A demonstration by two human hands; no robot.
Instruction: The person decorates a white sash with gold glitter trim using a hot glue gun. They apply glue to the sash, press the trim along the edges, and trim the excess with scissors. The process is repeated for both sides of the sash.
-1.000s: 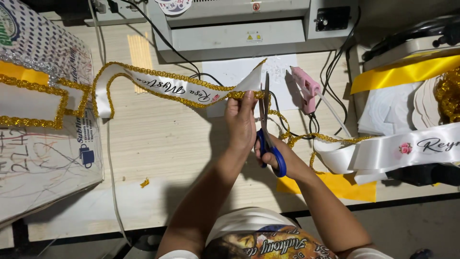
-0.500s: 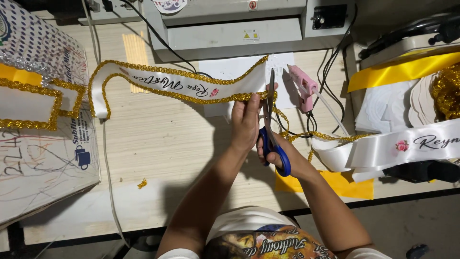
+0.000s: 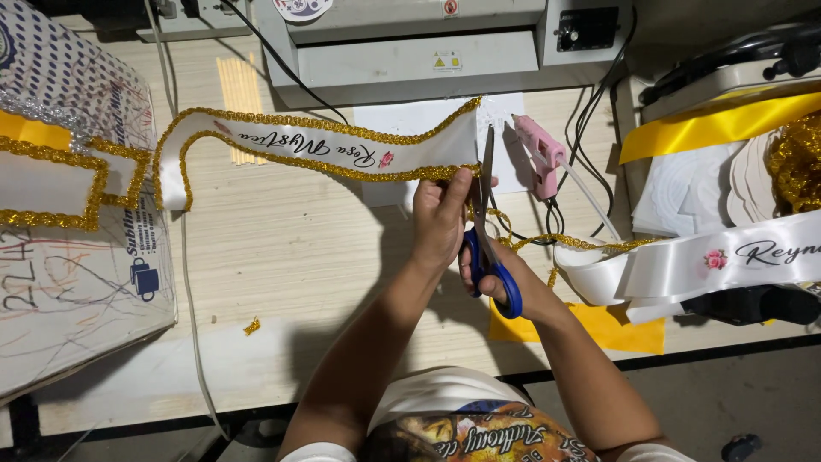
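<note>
Head view: the only camera, looking straight down on a workbench.
Left hand (image 3: 440, 218): at the centre of the picture, fingers closed in a pinch on the lower edge of the sash near its right end.
Right hand (image 3: 505, 282): just at 4 o'clock from the left hand, fingers curled through the blue loops of the scissors (image 3: 489, 231), gripping them firmly.
Scissors: blades point to 12 o'clock and stand slightly parted at the sash's right end, beside the gold trim.
Sash (image 3: 342, 152): white ribbon with gold glitter edging, script lettering and a small rose print; it runs from 9 o'clock, where it folds back on itself, across to the hands.
Progress: gold trim is on along both long edges of the sash; the right end looks like the part in hand, with a loose tail of trim (image 3: 581, 244) trailing off toward 3 o'clock, uncut as far as I can tell.
Second sash (image 3: 710, 261): white, at 3 o'clock, with no gold edging visible.
Glue gun (image 3: 540, 154): pink, lying at 1 o'clock from the hands, cord attached.
Bench (image 3: 282, 257): pale wood grain, with a gold scrap (image 3: 251, 325) at 8 o'clock.
Room: a grey machine (image 3: 410, 43) at 12 o'clock, yellow ribbon (image 3: 710, 124) at 2 o'clock, dark floor below.
</note>
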